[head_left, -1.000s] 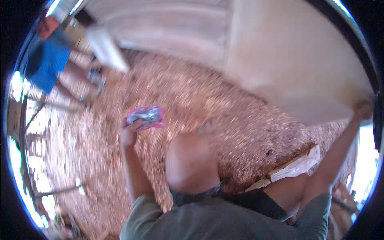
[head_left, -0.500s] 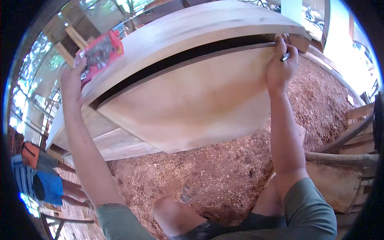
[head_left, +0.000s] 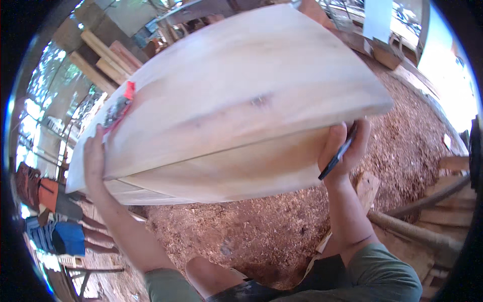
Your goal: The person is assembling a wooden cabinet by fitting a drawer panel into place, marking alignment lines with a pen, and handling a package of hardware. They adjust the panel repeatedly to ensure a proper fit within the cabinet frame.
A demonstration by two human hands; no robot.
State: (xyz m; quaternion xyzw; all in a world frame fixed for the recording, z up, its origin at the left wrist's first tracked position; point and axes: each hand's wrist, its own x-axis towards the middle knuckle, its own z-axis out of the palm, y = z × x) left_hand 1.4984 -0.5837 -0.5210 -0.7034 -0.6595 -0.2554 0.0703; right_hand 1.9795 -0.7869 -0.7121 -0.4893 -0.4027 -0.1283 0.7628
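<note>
A pale wooden box-like piece of furniture is before me, with a broad top board point(head_left: 241, 75) and a front panel point(head_left: 236, 168) beneath it. My left hand point(head_left: 94, 158) is at the left edge of the top. Its thumb meets the lower end of a red packet of dark metal parts point(head_left: 119, 109), which leans over the board; the other fingers are mostly hidden. Around a dark pen point(head_left: 338, 157) my right hand point(head_left: 346, 148) is closed, with its fingertips up against the underside of the top board's right front corner.
Wood shavings point(head_left: 241, 234) cover the ground. Lumber and a round pole point(head_left: 417, 229) lie at the right. Planks point(head_left: 103, 55) lean at the far left, and two people point(head_left: 68, 236) stand at the left edge. A wooden block point(head_left: 386, 54) sits beyond the right corner.
The dark gap between top board and front panel has narrowed to a thin line. Both hands have moved lower in view, the left with the packet. More of the top now shows.
</note>
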